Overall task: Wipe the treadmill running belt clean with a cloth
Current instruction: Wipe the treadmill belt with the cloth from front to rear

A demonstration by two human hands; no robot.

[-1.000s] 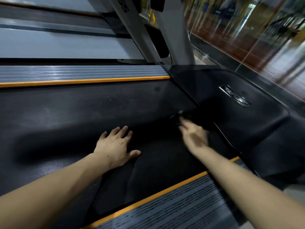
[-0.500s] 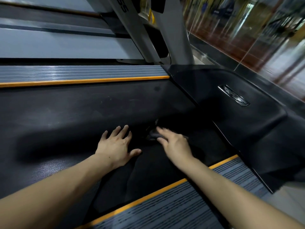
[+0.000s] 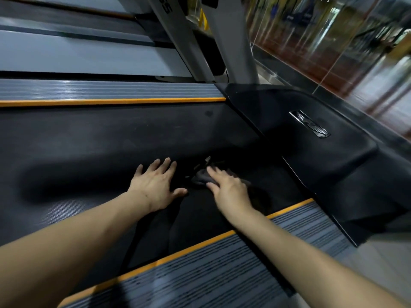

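— Left hand (image 3: 155, 185)?
— Flat on the belt (image 3: 89, 147), fingers spread, holding nothing.
— And the right hand (image 3: 229, 187)?
— Just beside it, palm down, fingers pressing a dark cloth (image 3: 201, 176) onto the belt near the black motor cover (image 3: 311, 156).

Not much to say about the person, tbh. Both arms are bare as far back as they show, from the bottom corners of the view to the wrists, with no sleeve edge in sight. The left hand (image 3: 155, 185) is bare too: no glove, no ring, no watch or band at the wrist that I can make out. Same for the right hand (image 3: 229, 187), plain and uncovered, wrist bare. Fingernails look short on the left; the right fingertips are a bit blurred, so I can't tell there.
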